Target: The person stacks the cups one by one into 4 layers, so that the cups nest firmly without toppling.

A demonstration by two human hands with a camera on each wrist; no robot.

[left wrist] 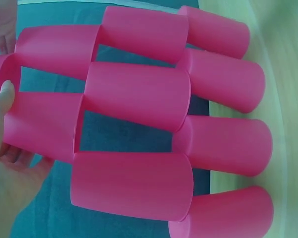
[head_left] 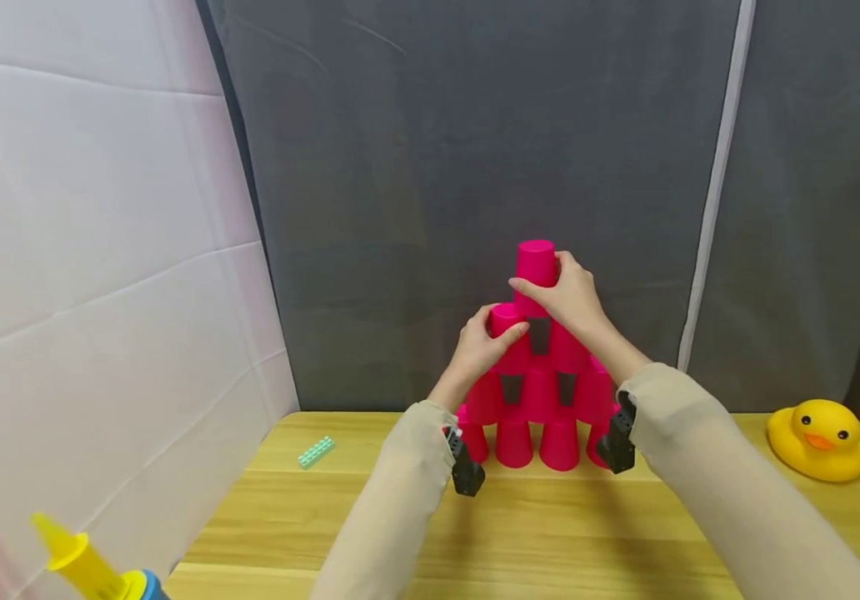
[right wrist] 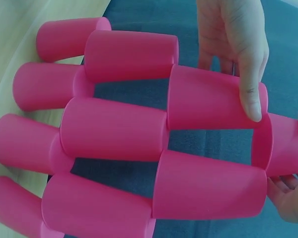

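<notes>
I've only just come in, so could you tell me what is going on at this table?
A person is handling a pyramid of pink cups on a wooden table. The right hand grips the top cup; the left hand holds a cup in the second row. A yellow rubber duck sits to the right and a green brick to the left.

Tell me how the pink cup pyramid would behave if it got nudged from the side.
The pink cup pyramid would probably topple: its cups only rest on the rims below, with gaps between. The cups look thin and light, so they would likely scatter and roll. The right hand gripping the top cup may steady it slightly.
</notes>
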